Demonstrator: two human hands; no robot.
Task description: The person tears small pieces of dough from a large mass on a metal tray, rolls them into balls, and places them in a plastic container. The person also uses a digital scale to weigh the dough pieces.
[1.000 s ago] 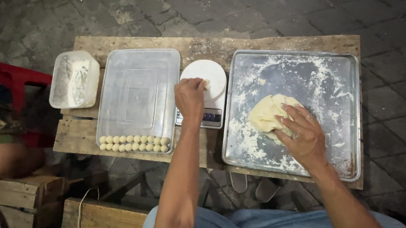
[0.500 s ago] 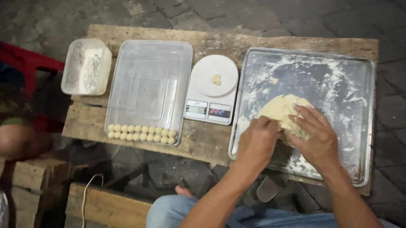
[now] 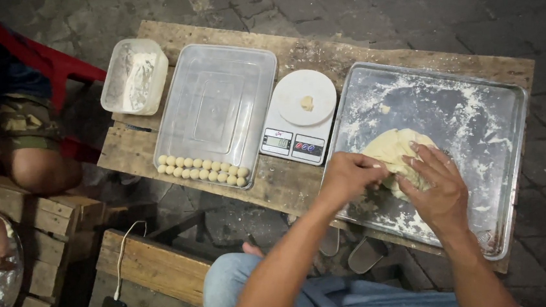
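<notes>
Right of centre in the frame, the left hand is pinching the dough lump's near-left edge while the right hand is pressing spread fingers onto it.

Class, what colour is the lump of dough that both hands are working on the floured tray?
Pale yellow dough, seen best in the head view.

Both hands on dough lump in floured metal tray: left hand pinches its edge, right hand presses on top. Small dough bit sits on white scale; dough balls line clear container w/ front edge.
</notes>
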